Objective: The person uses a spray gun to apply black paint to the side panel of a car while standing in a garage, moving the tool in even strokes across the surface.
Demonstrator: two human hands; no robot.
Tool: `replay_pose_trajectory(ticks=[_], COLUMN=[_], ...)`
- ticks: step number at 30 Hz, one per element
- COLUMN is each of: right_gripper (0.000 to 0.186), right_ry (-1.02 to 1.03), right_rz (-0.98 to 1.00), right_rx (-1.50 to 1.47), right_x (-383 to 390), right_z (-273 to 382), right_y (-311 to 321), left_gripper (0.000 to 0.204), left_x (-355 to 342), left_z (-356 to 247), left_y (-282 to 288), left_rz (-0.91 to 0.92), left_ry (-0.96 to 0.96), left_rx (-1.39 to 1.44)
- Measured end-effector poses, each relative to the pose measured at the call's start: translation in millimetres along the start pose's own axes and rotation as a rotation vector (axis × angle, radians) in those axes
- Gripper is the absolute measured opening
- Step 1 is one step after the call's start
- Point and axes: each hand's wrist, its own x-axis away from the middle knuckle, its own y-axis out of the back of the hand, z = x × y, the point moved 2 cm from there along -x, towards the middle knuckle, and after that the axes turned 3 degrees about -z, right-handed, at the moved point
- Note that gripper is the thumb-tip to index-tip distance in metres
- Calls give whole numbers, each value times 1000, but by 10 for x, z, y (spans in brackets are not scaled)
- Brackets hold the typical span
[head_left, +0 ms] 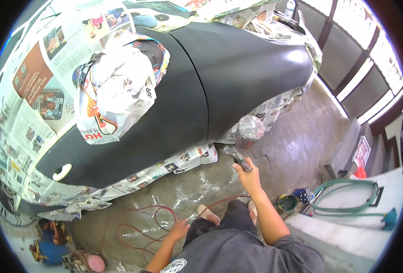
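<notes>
My right hand (pixel 248 174) grips a metal spray gun (pixel 238 158) with a round plastic-covered cup (pixel 250 129), held low beside a matte dark car body (pixel 165 132). A bunched newspaper cover (pixel 117 86) hides the part at the side window, and more masking newspaper (pixel 33 118) surrounds the dark panels. A white door handle (pixel 62 171) shows toward the left. My left hand (pixel 178 230) is lowered beside my thigh, fingers curled near a red hose (pixel 160 209); whatever they may hold is hidden.
Red hose loops lie on the concrete floor (pixel 292 141) around my feet. At right are a green coiled hose (pixel 347 182), a bucket (pixel 285 202) and concrete steps (pixel 342 154). A blue tank with machinery (pixel 51 250) sits lower left. Barred panels (pixel 356 68) line the back right.
</notes>
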Motion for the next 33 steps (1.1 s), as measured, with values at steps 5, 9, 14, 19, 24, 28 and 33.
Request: replay_pose_trajectory(ticks=[5, 9, 14, 19, 24, 28, 33], right_gripper=[38, 38, 40, 34, 37, 39, 43], right_ry=[216, 216, 179, 171, 66, 61, 191], right_rz=[-159, -382, -475, -330, -23, -134, -458], right_rx=[58, 65, 64, 23, -89, -80, 0], right_x=[11, 47, 133, 233, 301, 159, -41], right_z=[73, 57, 159, 366, 607, 585, 468], right_y=[-254, -210, -216, -427, -493, -348, -1], left_gripper=[53, 53, 56, 56, 53, 51, 52], left_x=[80, 95, 216, 90, -135, -301, -387], left_z=[1331, 1916, 2057, 1683, 1714, 1827, 1625], left_y=[388, 375, 280, 225, 179, 267, 361], left_rz=[47, 23, 28, 76, 54, 50, -31], left_ry=[122, 269, 344, 283, 245, 241, 208], left_rx=[-5, 100, 183, 202, 264, 196, 205])
